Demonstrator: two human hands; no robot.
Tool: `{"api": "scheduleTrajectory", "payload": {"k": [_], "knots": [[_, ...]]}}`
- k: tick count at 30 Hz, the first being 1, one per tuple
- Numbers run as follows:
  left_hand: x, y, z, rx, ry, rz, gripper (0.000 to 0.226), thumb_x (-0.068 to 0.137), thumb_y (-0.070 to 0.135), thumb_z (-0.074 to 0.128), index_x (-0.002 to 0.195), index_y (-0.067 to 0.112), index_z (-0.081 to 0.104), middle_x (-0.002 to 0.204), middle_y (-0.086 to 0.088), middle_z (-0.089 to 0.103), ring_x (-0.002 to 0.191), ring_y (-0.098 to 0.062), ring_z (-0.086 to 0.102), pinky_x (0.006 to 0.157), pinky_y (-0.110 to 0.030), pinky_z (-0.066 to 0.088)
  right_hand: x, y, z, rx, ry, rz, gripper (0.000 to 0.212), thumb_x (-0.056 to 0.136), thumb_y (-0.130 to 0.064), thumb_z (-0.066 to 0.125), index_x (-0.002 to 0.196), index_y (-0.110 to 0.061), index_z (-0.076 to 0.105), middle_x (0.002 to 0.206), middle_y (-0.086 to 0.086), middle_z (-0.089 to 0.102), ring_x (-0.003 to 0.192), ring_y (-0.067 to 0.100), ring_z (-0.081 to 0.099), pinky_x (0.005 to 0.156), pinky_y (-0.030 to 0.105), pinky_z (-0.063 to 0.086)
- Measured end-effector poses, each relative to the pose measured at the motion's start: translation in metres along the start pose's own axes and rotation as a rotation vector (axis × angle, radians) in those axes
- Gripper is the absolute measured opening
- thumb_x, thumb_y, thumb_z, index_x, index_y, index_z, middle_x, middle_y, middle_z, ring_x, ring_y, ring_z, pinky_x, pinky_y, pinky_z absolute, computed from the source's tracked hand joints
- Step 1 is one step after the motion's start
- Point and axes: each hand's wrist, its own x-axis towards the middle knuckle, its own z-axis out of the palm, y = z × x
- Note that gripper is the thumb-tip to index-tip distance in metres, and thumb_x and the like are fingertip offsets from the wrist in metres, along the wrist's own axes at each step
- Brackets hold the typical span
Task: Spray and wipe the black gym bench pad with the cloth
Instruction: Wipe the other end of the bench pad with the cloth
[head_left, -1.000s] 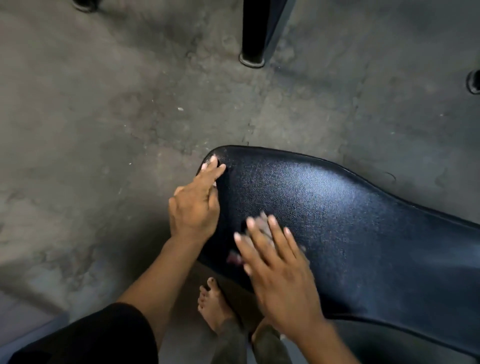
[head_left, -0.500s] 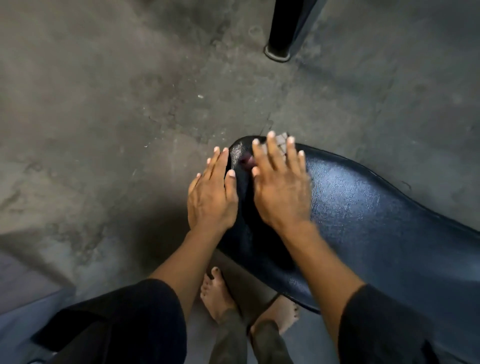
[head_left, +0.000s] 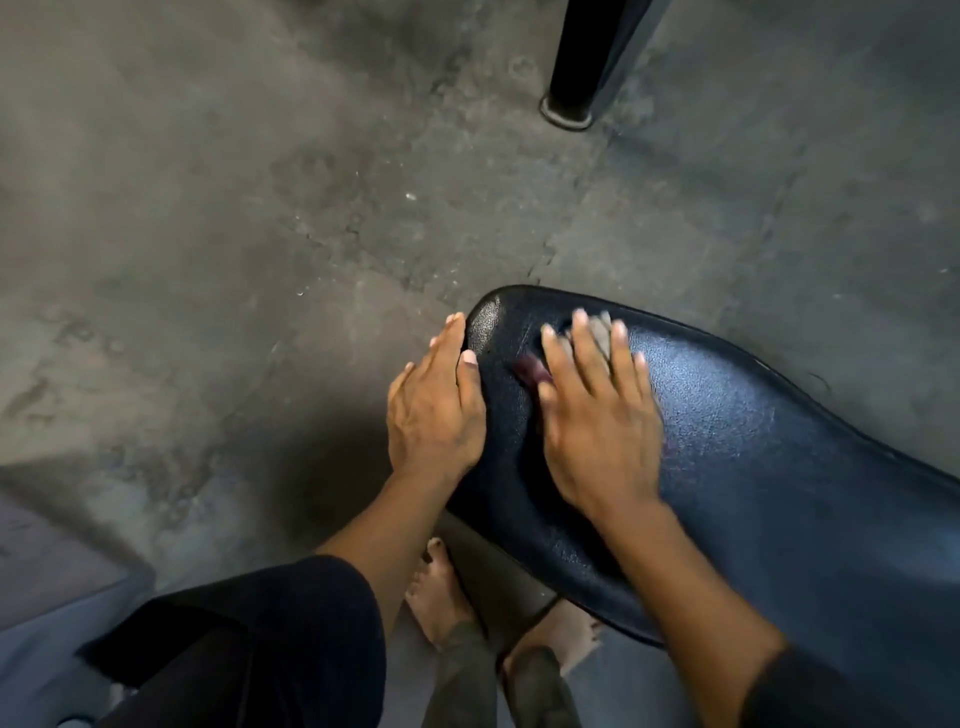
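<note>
The black gym bench pad (head_left: 753, 467) runs from the centre to the lower right, its rounded end pointing up-left. My right hand (head_left: 597, 415) lies flat on the pad near that end, pressing a small cloth (head_left: 530, 370) beneath it; only a reddish corner and a grey bit by the fingertips show. My left hand (head_left: 436, 410) rests on the pad's left edge with fingers straight, holding nothing. No spray bottle is in view.
Stained grey concrete floor (head_left: 260, 234) surrounds the bench. A black equipment leg (head_left: 576, 62) stands at the top right of centre. My bare feet (head_left: 441, 597) are under the pad's near edge. A bluish mat (head_left: 47, 623) lies at the lower left.
My right hand slid the cloth from mid-pad up to the pad's rounded end, then drew back slightly. My left hand shifted from the tip to the left edge.
</note>
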Motion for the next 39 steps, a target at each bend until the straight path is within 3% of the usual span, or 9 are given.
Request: {"api": "scheduleTrajectory", "payload": {"k": [5,14,17,20,23,26,30,33,39], "knots": [[-0.001,-0.001,-0.003,-0.085,-0.004,-0.050,0.056,0.106,0.043,0.032,0.159,0.036,0.048,0.152,-0.004,0.065,0.137,-0.028,0.061,0.119,-0.046,0.043,0.055,-0.045,0.008,0.039,-0.046,-0.101,0.057,0.109,-0.043,0.038,0.165,-0.033,0.041,0.179,0.000,0.027,0.167,0.037,0.018,0.134,0.056,0.020],[0.003,0.000,-0.004,-0.216,0.029,-0.181,0.058,0.099,0.051,0.028,0.151,0.054,0.053,0.138,-0.004,0.074,0.126,-0.039,0.063,0.114,-0.043,0.042,-0.077,0.015,0.006,-0.029,-0.098,-0.277,0.066,0.106,-0.036,0.049,0.169,-0.032,0.031,0.182,-0.003,0.017,0.169,0.030,0.010,0.133,0.056,0.025],[0.005,-0.005,-0.001,-0.188,0.027,-0.171,0.059,0.099,0.053,0.024,0.152,0.055,0.050,0.128,-0.005,0.078,0.121,-0.039,0.064,0.113,-0.045,0.043,-0.035,0.027,0.001,-0.015,-0.073,-0.078,0.062,0.108,-0.038,0.041,0.169,-0.033,0.032,0.181,-0.002,0.021,0.168,0.032,0.016,0.133,0.057,0.026],[0.004,-0.006,0.000,-0.186,0.034,-0.161,0.058,0.100,0.052,0.025,0.152,0.054,0.050,0.133,-0.003,0.076,0.120,-0.039,0.063,0.113,-0.043,0.042,0.015,0.001,0.001,0.068,-0.030,0.136,0.060,0.110,-0.040,0.036,0.170,-0.034,0.028,0.182,-0.001,0.017,0.169,0.035,0.011,0.134,0.056,0.021],[0.004,-0.005,-0.001,-0.191,0.035,-0.142,0.058,0.100,0.049,0.028,0.152,0.049,0.054,0.134,-0.010,0.075,0.121,-0.044,0.064,0.110,-0.045,0.045,0.005,-0.032,0.011,0.048,-0.025,0.056,0.063,0.110,-0.037,0.040,0.171,-0.034,0.024,0.183,-0.001,0.011,0.169,0.036,0.008,0.135,0.056,0.017],[0.003,-0.004,-0.003,-0.166,0.015,-0.123,0.059,0.100,0.047,0.028,0.154,0.044,0.053,0.133,-0.014,0.075,0.122,-0.043,0.066,0.112,-0.046,0.044,-0.060,-0.049,0.021,0.056,-0.019,-0.028,0.068,0.108,-0.037,0.043,0.172,-0.029,0.023,0.183,0.002,0.008,0.170,0.033,0.005,0.135,0.056,0.018],[0.004,-0.002,-0.001,-0.037,-0.017,-0.089,0.062,0.103,0.044,0.022,0.159,0.034,0.047,0.144,-0.010,0.069,0.141,-0.033,0.057,0.126,-0.049,0.031,-0.151,-0.032,0.030,0.043,-0.027,-0.058,0.060,0.111,-0.040,0.038,0.170,-0.031,0.031,0.181,0.002,0.021,0.167,0.036,0.021,0.129,0.057,0.029],[0.005,-0.005,0.005,0.052,-0.031,-0.044,0.063,0.105,0.047,0.019,0.162,0.031,0.039,0.162,-0.001,0.055,0.157,-0.022,0.041,0.132,-0.052,0.020,-0.156,-0.002,0.023,-0.037,-0.068,-0.109,0.061,0.111,-0.040,0.042,0.170,-0.033,0.030,0.181,0.000,0.021,0.167,0.035,0.022,0.127,0.058,0.034],[0.005,-0.005,0.007,0.088,-0.034,-0.014,0.066,0.104,0.053,0.019,0.163,0.029,0.036,0.166,0.001,0.050,0.160,-0.021,0.036,0.132,-0.056,0.018,-0.062,-0.020,0.009,0.028,-0.047,0.318,0.067,0.108,-0.047,0.040,0.171,-0.028,0.027,0.183,0.004,0.010,0.168,0.039,0.008,0.134,0.059,0.019]]}}
